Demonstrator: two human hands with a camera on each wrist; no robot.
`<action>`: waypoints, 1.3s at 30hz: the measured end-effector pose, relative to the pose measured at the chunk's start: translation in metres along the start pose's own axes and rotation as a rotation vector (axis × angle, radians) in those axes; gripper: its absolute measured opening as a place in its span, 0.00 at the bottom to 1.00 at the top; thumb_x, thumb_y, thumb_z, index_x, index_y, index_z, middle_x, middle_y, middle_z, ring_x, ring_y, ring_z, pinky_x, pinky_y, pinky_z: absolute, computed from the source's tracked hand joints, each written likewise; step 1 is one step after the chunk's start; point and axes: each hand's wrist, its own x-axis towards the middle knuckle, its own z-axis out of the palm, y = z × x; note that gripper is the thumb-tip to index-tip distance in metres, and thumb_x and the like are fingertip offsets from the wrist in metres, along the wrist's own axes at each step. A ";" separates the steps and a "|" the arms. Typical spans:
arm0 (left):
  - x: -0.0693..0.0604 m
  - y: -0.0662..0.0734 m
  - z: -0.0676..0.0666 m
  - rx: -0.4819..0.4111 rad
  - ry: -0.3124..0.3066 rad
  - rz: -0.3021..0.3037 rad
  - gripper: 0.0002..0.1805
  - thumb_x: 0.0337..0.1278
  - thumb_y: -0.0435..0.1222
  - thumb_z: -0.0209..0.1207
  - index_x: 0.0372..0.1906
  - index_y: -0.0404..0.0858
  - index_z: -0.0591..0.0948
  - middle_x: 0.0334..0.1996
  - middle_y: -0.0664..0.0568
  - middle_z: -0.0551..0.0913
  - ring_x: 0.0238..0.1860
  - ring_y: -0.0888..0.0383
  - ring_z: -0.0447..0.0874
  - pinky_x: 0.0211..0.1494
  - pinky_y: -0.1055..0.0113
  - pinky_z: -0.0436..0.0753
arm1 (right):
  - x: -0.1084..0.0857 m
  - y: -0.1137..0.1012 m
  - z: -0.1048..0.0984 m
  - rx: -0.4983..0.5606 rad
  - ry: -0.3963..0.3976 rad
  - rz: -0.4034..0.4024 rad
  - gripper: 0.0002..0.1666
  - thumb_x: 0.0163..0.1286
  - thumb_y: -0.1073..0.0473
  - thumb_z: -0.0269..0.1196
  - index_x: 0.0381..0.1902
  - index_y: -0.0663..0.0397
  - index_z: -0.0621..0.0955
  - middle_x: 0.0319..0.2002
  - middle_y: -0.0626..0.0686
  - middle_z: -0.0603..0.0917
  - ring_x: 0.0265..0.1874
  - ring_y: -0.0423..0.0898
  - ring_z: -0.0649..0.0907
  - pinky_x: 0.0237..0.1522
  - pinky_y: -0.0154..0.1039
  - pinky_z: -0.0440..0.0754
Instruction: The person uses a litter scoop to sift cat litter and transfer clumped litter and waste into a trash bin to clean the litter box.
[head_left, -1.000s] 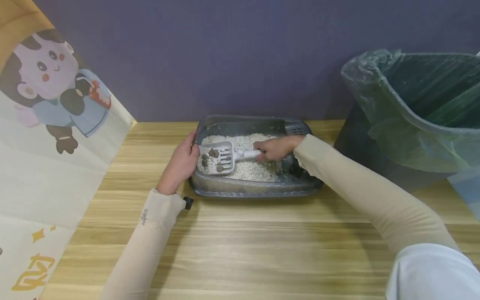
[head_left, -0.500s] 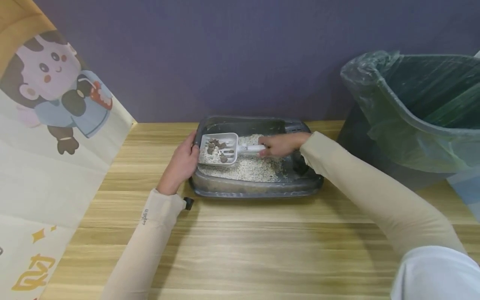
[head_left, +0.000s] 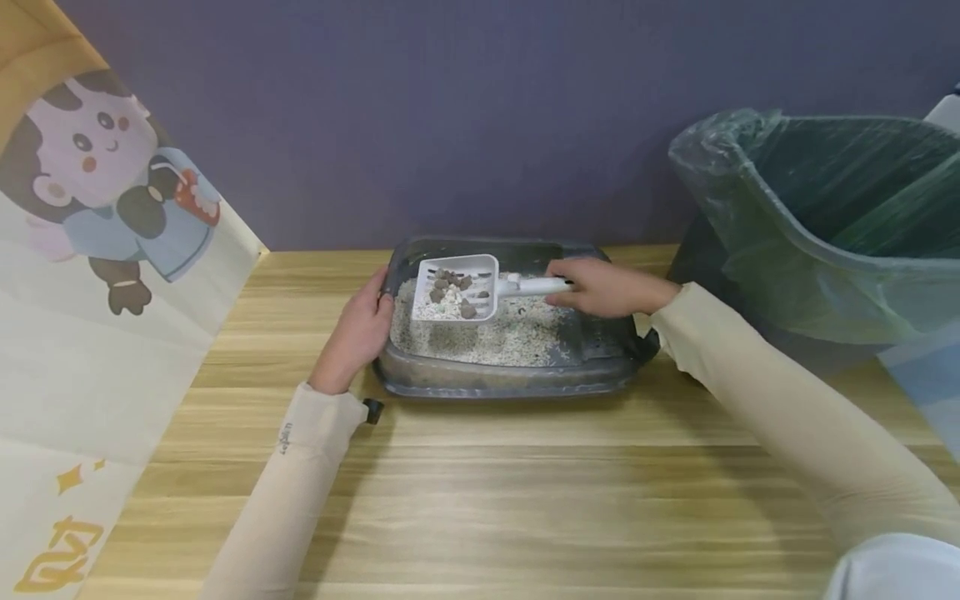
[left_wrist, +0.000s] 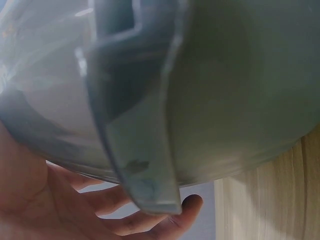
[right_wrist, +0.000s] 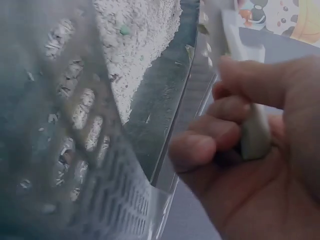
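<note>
My right hand (head_left: 607,287) grips the handle of a white slotted litter scoop (head_left: 517,286), held level above the left part of a grey litter box (head_left: 510,382). Several brown clumps (head_left: 442,292) and some pale litter lie in the scoop. Below it, pale granular litter (head_left: 495,343) covers much of the box's floor. My left hand (head_left: 356,333) holds the box's left end, thumb over the rim. From the left wrist, the fingers (left_wrist: 127,220) curl under the box's outer wall. Seen from the right wrist, curled fingers (right_wrist: 215,127) wrap the scoop handle (right_wrist: 256,132).
To the right stands a tall grey bin (head_left: 825,237) lined with a translucent green bag. The litter box sits on a wood-grain surface (head_left: 510,483), close to a dark blue-purple wall (head_left: 450,125). A cartoon-printed panel (head_left: 112,358) borders the left side.
The scoop has risen out of the litter and shifted right, carrying clumps and litter with it. My right hand moved right along with it. My left hand has stayed on the box.
</note>
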 end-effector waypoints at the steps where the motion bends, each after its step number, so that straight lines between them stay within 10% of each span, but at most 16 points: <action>1: 0.000 0.000 0.000 0.001 0.000 -0.002 0.28 0.71 0.36 0.38 0.74 0.38 0.53 0.69 0.38 0.59 0.68 0.41 0.57 0.69 0.47 0.57 | -0.003 0.001 0.002 0.012 0.029 -0.005 0.11 0.72 0.53 0.55 0.45 0.52 0.74 0.25 0.52 0.72 0.16 0.45 0.68 0.21 0.40 0.69; 14: 0.000 0.000 0.002 0.007 -0.009 -0.005 0.29 0.71 0.36 0.37 0.74 0.37 0.52 0.69 0.37 0.58 0.68 0.41 0.56 0.69 0.49 0.56 | -0.043 0.007 0.025 0.046 0.316 -0.097 0.17 0.73 0.49 0.52 0.55 0.48 0.72 0.23 0.48 0.72 0.13 0.43 0.67 0.15 0.38 0.68; 39: -0.002 0.000 -0.001 0.013 -0.023 -0.005 0.28 0.72 0.37 0.36 0.74 0.39 0.51 0.69 0.37 0.59 0.68 0.41 0.57 0.68 0.46 0.58 | -0.072 0.014 0.043 0.090 0.371 -0.008 0.18 0.73 0.48 0.52 0.57 0.45 0.72 0.22 0.48 0.73 0.14 0.43 0.69 0.15 0.38 0.69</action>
